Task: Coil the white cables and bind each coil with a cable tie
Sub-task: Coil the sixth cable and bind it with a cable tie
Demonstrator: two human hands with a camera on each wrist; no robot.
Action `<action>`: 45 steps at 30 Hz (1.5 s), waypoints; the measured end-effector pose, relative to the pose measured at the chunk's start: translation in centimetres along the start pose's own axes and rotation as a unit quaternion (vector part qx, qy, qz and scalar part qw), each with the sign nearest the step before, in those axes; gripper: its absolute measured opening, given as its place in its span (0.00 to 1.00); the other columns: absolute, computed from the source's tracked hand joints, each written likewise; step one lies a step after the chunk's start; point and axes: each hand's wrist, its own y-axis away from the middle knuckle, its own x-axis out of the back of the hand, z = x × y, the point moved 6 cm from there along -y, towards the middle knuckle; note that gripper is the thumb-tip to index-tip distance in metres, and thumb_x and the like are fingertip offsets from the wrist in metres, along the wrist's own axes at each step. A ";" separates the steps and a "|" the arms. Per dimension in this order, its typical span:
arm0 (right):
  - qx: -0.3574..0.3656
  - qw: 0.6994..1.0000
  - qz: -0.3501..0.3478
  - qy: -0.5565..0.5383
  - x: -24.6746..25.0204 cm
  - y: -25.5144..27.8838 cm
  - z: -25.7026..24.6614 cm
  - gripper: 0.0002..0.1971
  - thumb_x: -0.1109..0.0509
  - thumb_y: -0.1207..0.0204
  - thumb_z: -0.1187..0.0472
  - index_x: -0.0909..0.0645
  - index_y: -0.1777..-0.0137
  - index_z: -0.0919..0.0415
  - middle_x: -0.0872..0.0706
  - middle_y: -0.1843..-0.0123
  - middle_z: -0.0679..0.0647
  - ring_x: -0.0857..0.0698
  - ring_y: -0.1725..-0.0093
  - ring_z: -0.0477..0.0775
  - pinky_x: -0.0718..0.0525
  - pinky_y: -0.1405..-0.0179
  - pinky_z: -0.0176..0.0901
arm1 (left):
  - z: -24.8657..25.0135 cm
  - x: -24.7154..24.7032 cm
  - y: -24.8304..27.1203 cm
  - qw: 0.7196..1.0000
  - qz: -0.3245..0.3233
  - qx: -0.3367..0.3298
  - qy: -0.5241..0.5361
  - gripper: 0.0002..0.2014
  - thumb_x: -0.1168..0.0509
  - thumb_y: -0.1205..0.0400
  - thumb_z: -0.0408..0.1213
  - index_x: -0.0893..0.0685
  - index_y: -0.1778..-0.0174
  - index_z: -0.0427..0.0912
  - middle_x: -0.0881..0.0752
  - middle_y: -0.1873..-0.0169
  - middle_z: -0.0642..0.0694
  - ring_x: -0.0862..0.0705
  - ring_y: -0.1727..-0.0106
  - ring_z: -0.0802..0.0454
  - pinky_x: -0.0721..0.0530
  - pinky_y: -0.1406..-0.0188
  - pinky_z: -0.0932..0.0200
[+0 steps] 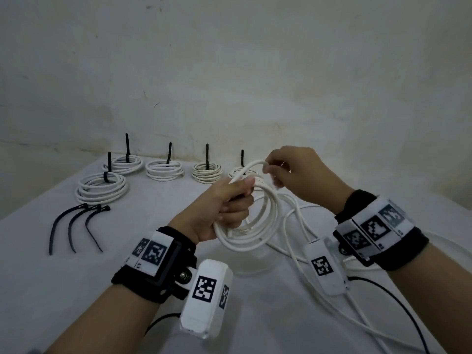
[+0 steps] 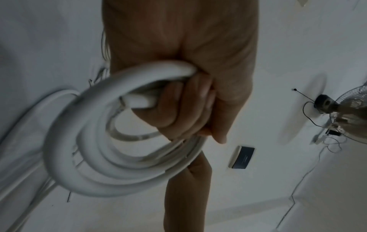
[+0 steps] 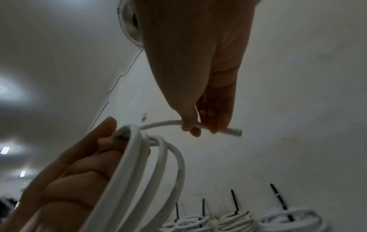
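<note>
Left hand [image 1: 224,205] gripping white coil [image 1: 251,223] above table [image 1: 76,290], right hand [image 1: 296,175] pinching cable end [image 3: 232,131], cut tip clear only from right wrist, 3 loose ties [image 1: 76,226] only in head view

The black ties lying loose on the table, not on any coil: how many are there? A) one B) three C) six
B: three loose ties lie side by side on the table, just in front of the nearest bound coil.
</note>
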 end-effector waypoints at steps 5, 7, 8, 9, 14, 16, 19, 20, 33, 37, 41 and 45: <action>-0.127 0.935 -0.069 -0.323 -1.6 0.8 0.4 0.10 0.34 0.19 0.63 0.15 0.54 0.70 0.12 0.63 0.62 0.13 0.65 0.53 0.14 0.64 0.37 | 0.8 0.4 0.2 1.000 -0.002 -0.019 0.013 0.15 0.40 0.24 0.44 0.23 0.77 0.45 0.38 0.88 0.55 0.42 0.90 0.65 0.49 0.89 0.70; -0.143 0.904 -0.099 -0.391 -2.2 1.1 0.5 0.11 0.35 0.18 0.61 0.16 0.53 0.70 0.14 0.67 0.56 0.15 0.67 0.49 0.13 0.62 0.38 | 1.0 0.8 0.2 1.000 0.009 -0.024 0.009 0.15 0.40 0.24 0.44 0.23 0.77 0.46 0.38 0.88 0.55 0.42 0.90 0.65 0.48 0.89 0.70; -0.150 0.888 -0.116 -0.419 -2.5 1.2 0.5 0.11 0.36 0.18 0.61 0.16 0.54 0.68 0.15 0.70 0.52 0.17 0.69 0.47 0.13 0.61 0.38 | 1.0 1.0 0.2 1.000 0.017 -0.025 0.008 0.15 0.39 0.25 0.45 0.24 0.77 0.46 0.39 0.88 0.55 0.42 0.90 0.64 0.47 0.89 0.70; -0.156 0.872 -0.131 -0.445 -2.9 1.4 0.4 0.11 0.36 0.19 0.60 0.16 0.53 0.66 0.16 0.71 0.49 0.18 0.70 0.45 0.13 0.61 0.38 | 1.0 1.2 0.2 0.999 0.027 -0.026 0.007 0.14 0.39 0.25 0.45 0.24 0.77 0.46 0.39 0.88 0.55 0.42 0.90 0.64 0.47 0.90 0.71; -0.169 0.844 -0.140 -0.489 -2.9 1.7 0.3 0.11 0.35 0.23 0.58 0.14 0.51 0.65 0.13 0.67 0.51 0.15 0.68 0.45 0.14 0.63 0.37 | 1.3 1.4 0.0 0.996 0.065 -0.056 -0.028 0.15 0.35 0.23 0.45 0.29 0.70 0.42 0.39 0.87 0.55 0.43 0.89 0.63 0.44 0.90 0.71; -0.173 0.847 -0.120 -0.489 -2.8 1.7 0.2 0.11 0.36 0.19 0.61 0.14 0.51 0.66 0.13 0.69 0.50 0.15 0.69 0.45 0.15 0.66 0.35 | 1.4 1.2 0.0 0.994 0.075 -0.071 -0.042 0.17 0.34 0.22 0.45 0.31 0.69 0.41 0.39 0.87 0.55 0.43 0.88 0.63 0.44 0.90 0.71; -0.190 0.835 -0.077 -0.511 -2.9 1.4 0.3 0.09 0.35 0.20 0.66 0.14 0.51 0.69 0.14 0.72 0.52 0.16 0.74 0.46 0.17 0.72 0.35 | 1.7 1.0 0.0 0.993 0.078 -0.084 -0.036 0.14 0.37 0.27 0.46 0.33 0.68 0.41 0.39 0.87 0.55 0.43 0.89 0.63 0.43 0.90 0.71; -0.192 0.831 -0.069 -0.518 -3.1 1.3 0.2 0.08 0.35 0.20 0.68 0.14 0.51 0.70 0.14 0.72 0.53 0.16 0.74 0.48 0.17 0.72 0.36 | 1.8 1.0 0.0 0.993 0.079 -0.085 -0.035 0.14 0.37 0.27 0.45 0.33 0.68 0.41 0.39 0.87 0.55 0.43 0.89 0.63 0.43 0.90 0.71; -0.137 0.791 -0.082 -0.590 -3.2 1.0 -0.8 0.17 0.39 0.19 0.70 0.17 0.37 0.55 0.12 0.51 0.58 0.15 0.62 0.50 0.14 0.66 0.41 | 2.2 1.5 0.2 0.988 0.105 -0.106 -0.033 0.14 0.37 0.28 0.46 0.31 0.69 0.41 0.39 0.87 0.55 0.43 0.89 0.62 0.45 0.86 0.69; -0.114 0.851 -0.070 -0.508 -3.0 1.0 -1.4 0.12 0.39 0.17 0.57 0.16 0.39 0.51 0.13 0.52 0.56 0.14 0.56 0.50 0.14 0.56 0.48 | 2.3 2.1 0.2 0.984 0.129 -0.119 -0.017 0.13 0.37 0.27 0.45 0.31 0.70 0.41 0.39 0.87 0.54 0.43 0.89 0.62 0.45 0.87 0.70; -0.054 0.934 0.046 -0.349 -3.0 1.1 -2.5 0.15 0.24 0.27 0.60 0.19 0.41 0.53 0.15 0.62 0.54 0.14 0.68 0.47 0.13 0.65 0.41 | 2.0 2.4 0.1 0.982 0.149 -0.115 0.002 0.14 0.39 0.24 0.46 0.31 0.69 0.41 0.39 0.88 0.54 0.42 0.89 0.63 0.44 0.89 0.70; -0.080 0.916 0.156 -0.361 -3.6 1.8 -2.4 0.10 0.25 0.26 0.60 0.18 0.47 0.57 0.13 0.58 0.49 0.17 0.76 0.45 0.20 0.74 0.34 | 1.7 2.5 -0.1 0.985 0.141 -0.103 -0.011 0.13 0.39 0.21 0.44 0.29 0.69 0.41 0.38 0.87 0.54 0.42 0.88 0.62 0.43 0.88 0.69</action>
